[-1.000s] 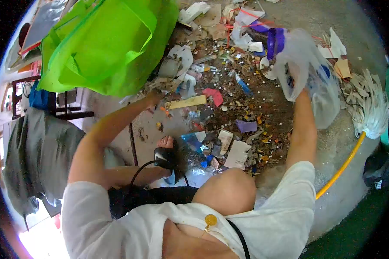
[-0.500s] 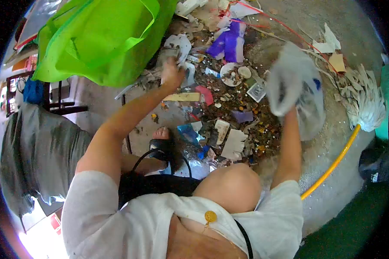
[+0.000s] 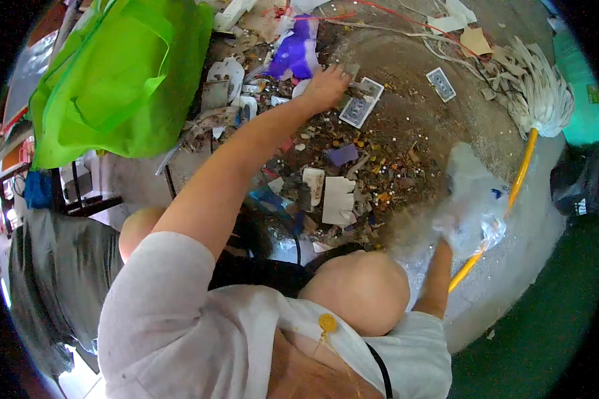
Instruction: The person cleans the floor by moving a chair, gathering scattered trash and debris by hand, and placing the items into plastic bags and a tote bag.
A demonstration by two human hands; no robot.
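Note:
My left hand [image 3: 329,88] reaches over the litter pile, its fingers curled down beside some playing cards [image 3: 357,112]. A thin greyish piece shows at its fingertips, too blurred to name. Another playing card [image 3: 440,84] lies apart on the concrete to the right. My right hand [image 3: 446,229] is closed on a clear plastic bag [image 3: 476,176], which hangs puffed and blurred over the floor and hides most of the fingers. Below my left forearm are a torn white card piece [image 3: 339,201] and a purple scrap [image 3: 341,155].
A bright green bag [image 3: 106,86] stands at upper left. A mop [image 3: 539,86] with a yellow handle lies at right, its handle passing behind the plastic bag. Purple-and-white packaging [image 3: 296,50] and red string [image 3: 406,25] are at the top. Dirt and scraps cover the middle floor.
My left hand has moved right, from beside a grey box to the playing cards. My right hand has brought the plastic bag lower and closer to me. Cards now lie more spread out.

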